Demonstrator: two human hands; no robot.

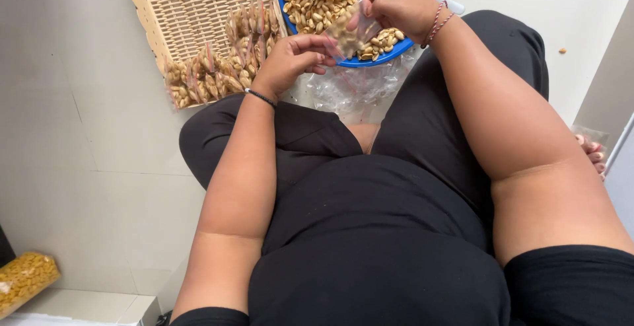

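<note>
Both left hand (pixel 290 60) and right hand (pixel 396 3) pinch a small clear bag (pixel 349 32) of peanuts over the blue bowl (pixel 370 60); light, floppy, slippery, best gripped at its rim.

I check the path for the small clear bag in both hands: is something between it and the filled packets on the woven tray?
Nothing visible does. The small clear bag is held by the left hand and right hand over the blue bowl; the woven tray with filled packets lies directly beside.

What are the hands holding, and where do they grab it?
Both hands hold one small clear plastic bag with peanuts inside. The right hand pinches its top edge; the left hand grips its left side with the fingertips.
</note>
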